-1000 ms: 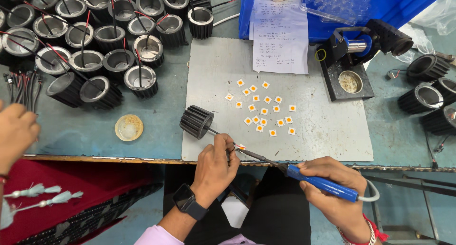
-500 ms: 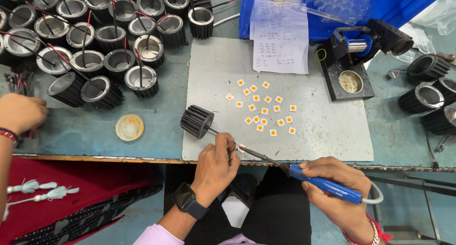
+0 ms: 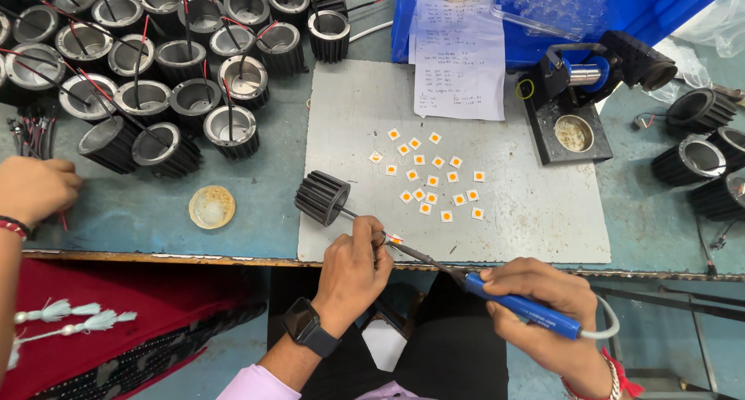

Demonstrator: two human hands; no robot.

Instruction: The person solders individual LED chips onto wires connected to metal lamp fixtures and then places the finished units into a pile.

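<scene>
Two hands almost unmoved since earlier frame; co-worker's hand (image 3: 35,189) at tabletop's left edge shifted slightly. Left hand (image 3: 353,272) pinches small orange-centred chip (image 3: 395,238) at mat's (image 3: 535,214) front edge. Right hand (image 3: 543,307) grasps blue soldering iron (image 3: 520,311), tip at chip. Black finned housing (image 3: 322,197) lies tipped near mat's front-left corner, hollow. Blue bin (image 3: 683,4) at back holds clear tray (image 3: 551,8).

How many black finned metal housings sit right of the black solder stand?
4 black finned metal housings: top, middle, by the frame edge, lowest. More may lie beyond the frame.
</scene>
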